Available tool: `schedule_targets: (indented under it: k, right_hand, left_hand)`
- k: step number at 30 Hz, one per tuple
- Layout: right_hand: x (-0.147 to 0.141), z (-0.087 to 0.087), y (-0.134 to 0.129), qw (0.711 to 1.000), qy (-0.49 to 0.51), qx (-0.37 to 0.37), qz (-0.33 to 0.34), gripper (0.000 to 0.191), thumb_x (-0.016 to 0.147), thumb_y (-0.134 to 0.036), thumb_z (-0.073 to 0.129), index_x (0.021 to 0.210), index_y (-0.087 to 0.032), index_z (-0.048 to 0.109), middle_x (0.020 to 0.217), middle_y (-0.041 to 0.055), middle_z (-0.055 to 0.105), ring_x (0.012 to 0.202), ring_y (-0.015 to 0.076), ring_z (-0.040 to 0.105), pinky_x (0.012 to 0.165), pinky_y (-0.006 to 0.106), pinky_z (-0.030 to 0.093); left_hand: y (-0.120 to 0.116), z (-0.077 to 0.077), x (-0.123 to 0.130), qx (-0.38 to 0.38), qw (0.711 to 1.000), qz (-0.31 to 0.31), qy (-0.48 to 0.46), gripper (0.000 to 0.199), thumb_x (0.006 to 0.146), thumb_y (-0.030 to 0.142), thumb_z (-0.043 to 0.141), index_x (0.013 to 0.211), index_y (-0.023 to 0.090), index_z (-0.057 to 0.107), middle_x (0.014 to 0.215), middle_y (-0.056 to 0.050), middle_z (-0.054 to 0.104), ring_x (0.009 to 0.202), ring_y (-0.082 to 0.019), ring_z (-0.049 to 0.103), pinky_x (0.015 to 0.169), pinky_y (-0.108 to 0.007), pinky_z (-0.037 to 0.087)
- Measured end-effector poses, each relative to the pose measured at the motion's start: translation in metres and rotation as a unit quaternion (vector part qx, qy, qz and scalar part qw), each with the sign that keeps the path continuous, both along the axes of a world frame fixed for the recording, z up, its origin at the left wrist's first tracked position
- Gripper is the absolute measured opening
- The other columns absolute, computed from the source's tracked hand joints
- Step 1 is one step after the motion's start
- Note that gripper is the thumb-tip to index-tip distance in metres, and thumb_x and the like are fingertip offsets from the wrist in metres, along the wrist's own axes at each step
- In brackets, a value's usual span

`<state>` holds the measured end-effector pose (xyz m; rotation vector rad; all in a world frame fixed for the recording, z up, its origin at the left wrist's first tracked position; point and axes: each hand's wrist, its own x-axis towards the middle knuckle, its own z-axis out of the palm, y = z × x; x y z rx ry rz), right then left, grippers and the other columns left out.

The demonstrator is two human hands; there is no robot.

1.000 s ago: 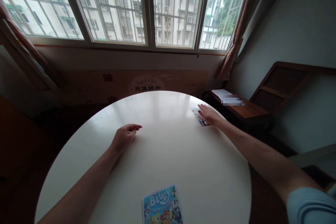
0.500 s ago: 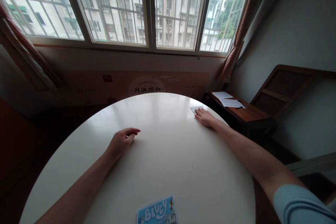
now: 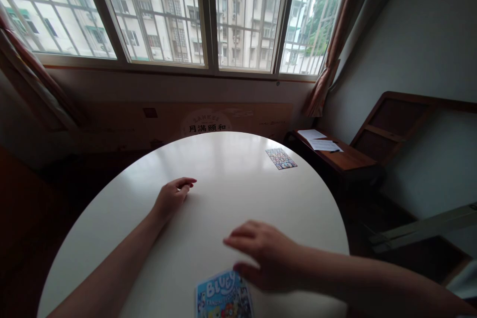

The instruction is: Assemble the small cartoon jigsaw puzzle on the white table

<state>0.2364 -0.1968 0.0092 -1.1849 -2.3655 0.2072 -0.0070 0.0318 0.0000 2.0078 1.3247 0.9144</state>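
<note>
Slightly blurred, my right hand [image 3: 266,256] hovers at the upper right corner of a blue "BLUEY" booklet [image 3: 223,295]. Its thumb and fingers are apart with nothing between them, and the thumb overlaps the booklet's edge in view. The booklet lies near me, its lower part cut off by the frame. My left hand [image 3: 173,196] rests on its side on the white round table [image 3: 208,159], fingers loosely bent, thumb a little below them, nothing visible in it. At the far right of the tabletop lies a card covered in small colourful figures [image 3: 281,158].
Beyond the table's right edge stands a wooden side table [image 3: 350,158] with white papers [image 3: 324,145] and a dark pen on it. A large printed cardboard panel [image 3: 242,114] leans under the barred window [image 3: 246,20]. Curtains [image 3: 320,92] hang at both sides.
My right hand has let go of the patterned card at the far right and come back towards me, over to the booklet. My left hand stays put. The view has shifted slightly.
</note>
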Motion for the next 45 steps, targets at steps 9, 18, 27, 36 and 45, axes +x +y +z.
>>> schedule_targets:
  k: [9, 18, 27, 36, 45]
  right_hand:
    - [-0.072, -0.085, -0.059, 0.970, -0.117, 0.207, -0.057, 0.031, 0.101, -0.047, 0.050, 0.119, -0.023, 0.059, 0.086, 0.0025, 0.067, 0.068, 0.0181, 0.056, 0.060, 0.031, 0.043]
    - [0.007, -0.011, -0.077, 0.982, -0.125, -0.122, -0.077, 0.065, 0.103, -0.061, 0.036, 0.159, -0.030, 0.030, 0.160, 0.0094, 0.038, 0.148, 0.0334, 0.034, 0.122, 0.063, 0.012]
    - [0.175, -0.005, -0.039, 0.947, -0.109, -0.234, -0.190, 0.064, 0.098, -0.045, 0.044, 0.159, -0.029, 0.033, 0.166, 0.0059, 0.022, 0.155, 0.0309, 0.016, 0.124, 0.059, 0.008]
    - [0.191, -0.021, -0.045, 0.957, -0.044, -0.215, -0.188, 0.064, 0.092, -0.037, 0.051, 0.154, -0.027, 0.044, 0.163, 0.0073, 0.030, 0.154, 0.0317, 0.020, 0.125, 0.058, 0.011]
    - [0.148, 0.167, -0.123, 0.953, 0.143, 0.189, -0.189, 0.059, 0.102, -0.044, 0.051, 0.157, -0.038, 0.032, 0.159, 0.0023, 0.039, 0.146, 0.0260, 0.038, 0.119, 0.053, 0.037]
  left_hand:
    - [0.003, -0.003, 0.000, 0.112, 0.991, 0.028, 0.069, 0.037, 0.076, 0.033, 0.046, 0.094, 0.021, 0.077, 0.095, -0.003, 0.079, 0.090, -0.023, 0.072, 0.089, -0.031, 0.054]
    - [-0.001, -0.011, 0.006, 0.206, 0.953, -0.004, 0.224, 0.035, 0.085, 0.021, 0.043, 0.095, 0.018, 0.076, 0.102, -0.008, 0.075, 0.098, -0.026, 0.069, 0.093, -0.035, 0.053]
    - [-0.022, -0.002, 0.012, 0.308, 0.914, 0.058, 0.257, 0.035, 0.086, 0.013, 0.046, 0.100, 0.019, 0.077, 0.110, -0.010, 0.069, 0.106, -0.027, 0.060, 0.083, -0.035, 0.055]
    - [-0.050, 0.002, 0.013, 0.272, 0.890, 0.092, 0.354, 0.038, 0.087, 0.009, 0.048, 0.114, 0.015, 0.073, 0.130, -0.015, 0.063, 0.120, -0.031, 0.055, 0.089, -0.040, 0.054]
    - [-0.161, 0.042, 0.039, 0.349, 0.912, -0.028, 0.215, 0.042, 0.082, 0.003, 0.051, 0.117, 0.018, 0.068, 0.136, -0.016, 0.061, 0.123, -0.030, 0.058, 0.099, -0.045, 0.055]
